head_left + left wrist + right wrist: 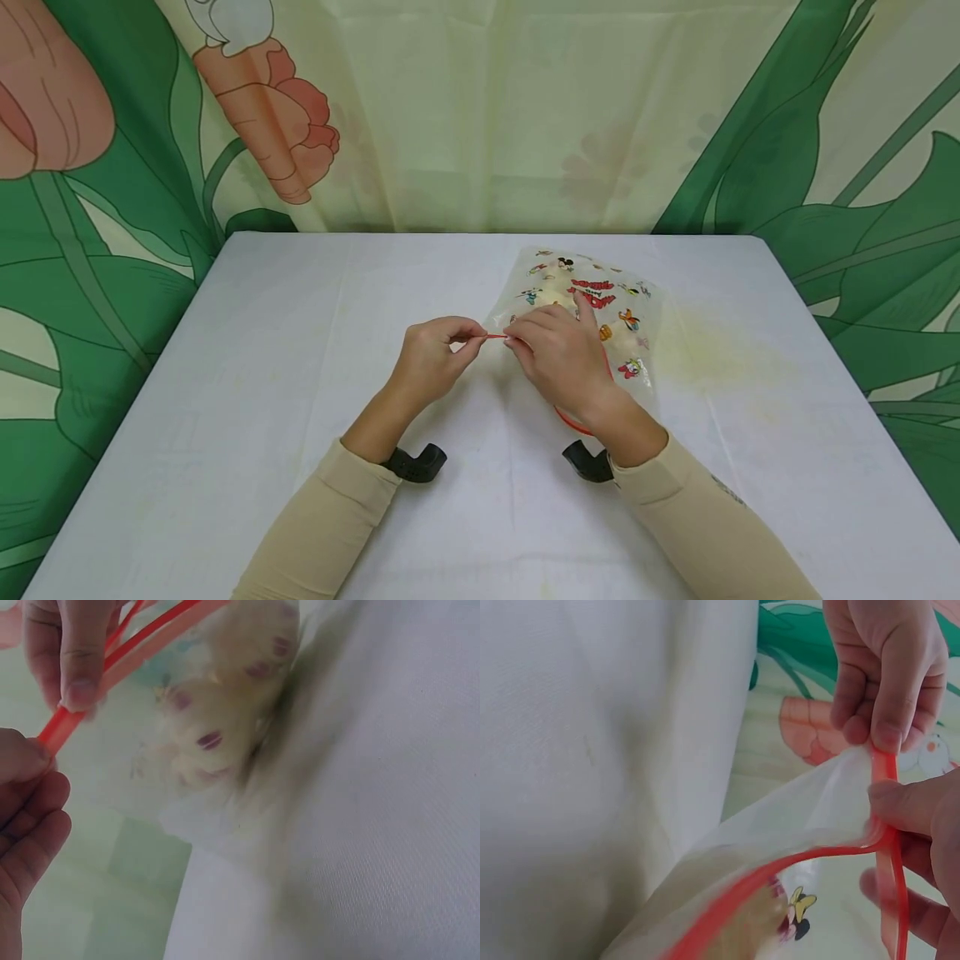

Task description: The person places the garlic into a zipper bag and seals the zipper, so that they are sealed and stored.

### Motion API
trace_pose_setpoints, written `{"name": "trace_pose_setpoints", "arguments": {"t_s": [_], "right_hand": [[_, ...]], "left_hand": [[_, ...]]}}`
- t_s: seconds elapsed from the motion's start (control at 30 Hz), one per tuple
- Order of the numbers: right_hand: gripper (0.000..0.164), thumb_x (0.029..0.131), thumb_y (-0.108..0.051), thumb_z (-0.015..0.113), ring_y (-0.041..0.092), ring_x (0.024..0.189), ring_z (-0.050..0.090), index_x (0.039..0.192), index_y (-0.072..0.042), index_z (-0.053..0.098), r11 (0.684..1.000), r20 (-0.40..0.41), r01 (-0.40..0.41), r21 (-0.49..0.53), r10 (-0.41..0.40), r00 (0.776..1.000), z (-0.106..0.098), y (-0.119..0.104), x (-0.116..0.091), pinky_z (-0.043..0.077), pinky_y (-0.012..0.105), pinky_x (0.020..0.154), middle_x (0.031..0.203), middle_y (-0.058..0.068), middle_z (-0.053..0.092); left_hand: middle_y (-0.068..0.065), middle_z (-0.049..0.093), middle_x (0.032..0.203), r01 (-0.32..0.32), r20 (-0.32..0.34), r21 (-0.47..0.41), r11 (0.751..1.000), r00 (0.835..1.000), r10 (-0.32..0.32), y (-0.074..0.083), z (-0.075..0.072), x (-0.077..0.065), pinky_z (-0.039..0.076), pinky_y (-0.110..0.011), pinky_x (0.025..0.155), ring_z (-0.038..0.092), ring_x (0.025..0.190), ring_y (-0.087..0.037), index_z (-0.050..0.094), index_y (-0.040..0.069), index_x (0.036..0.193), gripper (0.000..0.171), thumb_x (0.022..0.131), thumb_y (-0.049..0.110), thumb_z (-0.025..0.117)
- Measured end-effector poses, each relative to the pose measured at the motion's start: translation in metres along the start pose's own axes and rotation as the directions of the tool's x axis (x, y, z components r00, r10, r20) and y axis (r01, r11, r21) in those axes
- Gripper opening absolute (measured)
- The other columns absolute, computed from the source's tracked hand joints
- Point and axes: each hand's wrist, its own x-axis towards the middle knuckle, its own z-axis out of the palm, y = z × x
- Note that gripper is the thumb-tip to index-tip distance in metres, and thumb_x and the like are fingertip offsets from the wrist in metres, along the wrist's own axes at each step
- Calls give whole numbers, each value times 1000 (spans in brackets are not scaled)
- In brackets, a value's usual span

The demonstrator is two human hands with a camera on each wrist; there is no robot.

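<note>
A clear zip bag [637, 337] with cartoon prints and a red zip strip [739, 894] lies toward the back of the table, its near edge lifted. My left hand [435, 354] pinches one end of the strip between thumb and fingers. Close beside it, my right hand [558, 358] pinches the same strip, thumb on top in the right wrist view. Past the right hand the two red edges spread apart, so the bag's mouth gapes there. Inside are pale lumps [217, 712] with dark purple-red spots. In the head view the right hand covers part of the bag.
A white cloth covers the table [247, 375], with a faint yellowish stain [705, 346] right of the bag. Behind it hangs a curtain [510, 117] printed with leaves and flowers. Black wrist mounts [420, 463] jut inward from both sleeves.
</note>
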Motion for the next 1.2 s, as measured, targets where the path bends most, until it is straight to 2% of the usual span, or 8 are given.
{"name": "trace_pose_setpoints", "arguments": {"t_s": [0.2, 0.43, 0.6, 0.9, 1.2], "right_hand": [[9, 83, -10, 81, 25, 89, 68, 91, -11, 78, 1000, -48, 19, 9, -18, 999, -1, 8, -8, 39, 67, 99, 91, 3, 74], [9, 84, -11, 79, 29, 107, 65, 93, -11, 79, 1000, -5, -21, 2, 21, 1000, -9, 14, -15, 39, 64, 99, 92, 3, 75], [10, 82, -9, 80, 30, 107, 66, 92, -10, 78, 999, 2, -44, -6, 45, 999, -17, 23, -21, 44, 58, 94, 95, 6, 75], [12, 80, -6, 81, 31, 102, 68, 92, -8, 79, 1000, -28, -27, -6, 27, 999, -22, 32, -28, 49, 50, 88, 92, 7, 76], [13, 81, -7, 81, 31, 101, 68, 93, -9, 79, 999, -24, -26, -19, 25, 999, -25, 33, -32, 47, 54, 88, 93, 8, 75]], "left_hand": [[-5, 74, 79, 5, -2, -7, 1000, 1000, -5, -1, -1, -2, 59, -33, 72, 71, 74, -18, 75, 2, 83, 7, 83, -4, 76], [-6, 73, 79, 24, -12, -1, 1000, 1000, -24, -3, -4, -3, 59, -35, 71, 70, 73, -19, 76, 2, 84, 8, 82, -6, 75], [-6, 73, 79, 56, -23, 1, 998, 998, -56, -6, -6, -4, 59, -36, 72, 69, 73, -19, 75, 2, 84, 8, 82, -6, 76], [-7, 73, 79, 33, -42, 1, 999, 999, -33, -7, -7, -2, 59, -36, 71, 68, 71, -19, 75, 1, 84, 8, 81, -6, 76], [-9, 73, 79, 19, -57, 23, 1000, 998, -17, -8, -7, -3, 59, -37, 69, 68, 70, -20, 75, 0, 84, 7, 82, -6, 75]]}}
